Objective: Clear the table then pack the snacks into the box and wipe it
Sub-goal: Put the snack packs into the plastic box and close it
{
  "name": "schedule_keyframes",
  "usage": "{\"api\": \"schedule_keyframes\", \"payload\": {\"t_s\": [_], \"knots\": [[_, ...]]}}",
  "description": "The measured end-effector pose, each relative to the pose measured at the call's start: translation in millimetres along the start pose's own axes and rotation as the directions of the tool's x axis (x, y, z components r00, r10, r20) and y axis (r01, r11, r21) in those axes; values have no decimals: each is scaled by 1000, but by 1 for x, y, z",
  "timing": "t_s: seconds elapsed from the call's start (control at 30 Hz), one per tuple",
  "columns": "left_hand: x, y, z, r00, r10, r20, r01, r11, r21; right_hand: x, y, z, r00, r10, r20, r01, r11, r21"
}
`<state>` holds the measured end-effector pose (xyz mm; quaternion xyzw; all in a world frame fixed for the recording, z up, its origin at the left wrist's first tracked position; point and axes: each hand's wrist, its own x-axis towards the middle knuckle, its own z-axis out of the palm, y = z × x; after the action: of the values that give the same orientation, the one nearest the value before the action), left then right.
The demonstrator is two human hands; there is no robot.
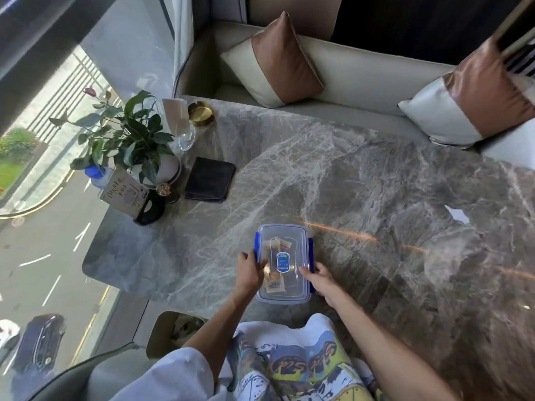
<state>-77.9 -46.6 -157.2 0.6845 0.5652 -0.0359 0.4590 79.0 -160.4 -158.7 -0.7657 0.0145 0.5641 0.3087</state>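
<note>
While one clear plastic box (283, 263) is sitting on the marble table (362, 175) close to its near edge, both hands are pressing against its long sides. The box is lying with its long axis running away from the person, lid on, and two blue side clips are showing, one on each long side. Several snack packets (275, 280) are lying inside under the lid; their exact count cannot be told through the plastic. The left hand (248, 273) is resting on the left clip with its fingers (246, 256) curled over the lid edge, and the right hand (322, 280) is gripping the right side, its fingers (306, 272) pressed together on the lid rim.

Well apart from the box, at the far left of the table, one folded dark cloth (210, 183) is lying flat. Beside it, one potted plant (136, 140), one blue-capped bottle (98, 175), one card stand (130, 195), one gold ashtray (200, 112) and one clear glass holder (179, 125) are clustering together. One small white scrap (457, 215) is lying on the table to the right. Two brown-and-cream cushions, one (278, 62) and another (474, 102), are leaning on the sofa beyond the table. Nothing is standing between the hands and the box.
</note>
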Motion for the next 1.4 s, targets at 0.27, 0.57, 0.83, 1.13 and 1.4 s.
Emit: {"api": "schedule_keyframes", "payload": {"t_s": [0.27,0.57,0.83,1.13,1.4], "knots": [[-4,0,5,999,-2,-43,4,999,32,-2,6,7,997,-63,-45,63,998,21],[0,7,8,994,9,-110,3,993,114,-5,5,9,994,-52,-93,57,997,51],[-2,-4,7,998,9,-68,-6,999,38,-9,3,21,981,-122,-148,121,993,-17],[-9,-2,-1,995,-95,27,94,995,38,-9,-4,23,963,-220,-158,204,973,-112],[-13,-13,-29,602,-448,661,498,858,129,6,-47,0,839,-543,23,354,514,-781]]}}
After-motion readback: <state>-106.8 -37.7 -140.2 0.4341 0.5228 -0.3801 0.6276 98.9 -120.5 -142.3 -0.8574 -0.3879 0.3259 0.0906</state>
